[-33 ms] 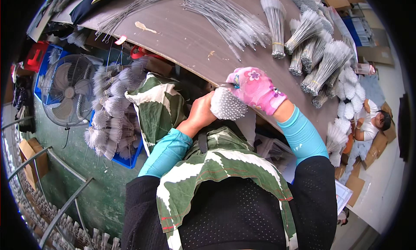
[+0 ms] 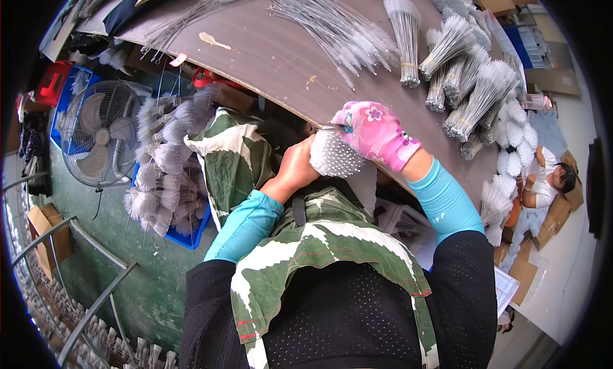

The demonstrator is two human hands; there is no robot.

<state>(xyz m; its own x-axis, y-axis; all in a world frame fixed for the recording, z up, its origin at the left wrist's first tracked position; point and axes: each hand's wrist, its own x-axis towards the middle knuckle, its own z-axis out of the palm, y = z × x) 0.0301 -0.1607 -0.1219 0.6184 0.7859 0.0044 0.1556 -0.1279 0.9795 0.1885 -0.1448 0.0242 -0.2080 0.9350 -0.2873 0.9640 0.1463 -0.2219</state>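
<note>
Brown tabletop [image 2: 246, 65] with brushes, gathered and loose, under a pair of working hands.
Just off its near edge, the bare left hand [image 2: 297, 164] had its fingers wrapped around a brush bundle [image 2: 335, 157]; the gloved right hand [image 2: 377, 132] curled against the upper right, its exact grip hidden. Judging by the banded bundles [image 2: 486, 91] at right, some were done, while loose brushes [image 2: 338, 33] beyond appeared ungathered; whether the held one was banded could not be told.
</note>
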